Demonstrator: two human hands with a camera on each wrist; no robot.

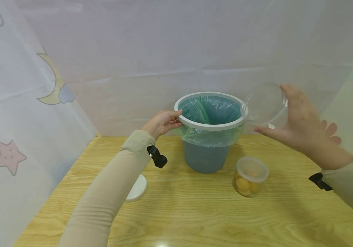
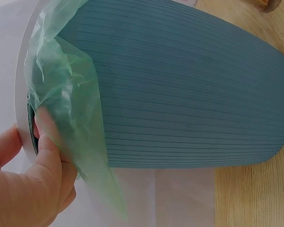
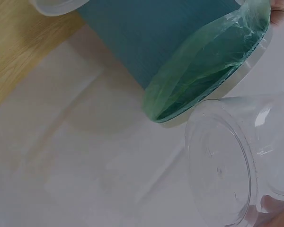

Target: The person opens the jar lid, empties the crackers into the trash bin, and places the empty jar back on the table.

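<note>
White translucent curtains (image 1: 151, 44), printed at one side with a moon and a star, close in a wooden table (image 1: 195, 212) on which a blue-grey bin (image 1: 205, 156) stands near the far edge. That bin is lined with a green plastic bag (image 1: 210, 109) folded out over its white rim (image 1: 208, 125). At the rim's left edge the left hand (image 1: 162, 121) grips the ring, thumb on top and fingers curled beneath; the left wrist view shows the fingers (image 2: 49, 142) pressed against the bag film under the rim. Up by the rim's right edge, raised off the table and just touching or overlapping it from the head view, the right hand (image 1: 303, 127) clasps a clear empty plastic container (image 1: 264, 104), tipped on its side with its opening turned towards the bin; the right wrist view shows it just beside the rim. In front of the bin and a little to its right, a lidded clear jar (image 1: 250, 176) of yellow-orange round pieces stands on the table. To the bin's front left, a white round lid (image 1: 137, 188) lies flat, partly hidden by the left sleeve (image 1: 108, 192).
</note>
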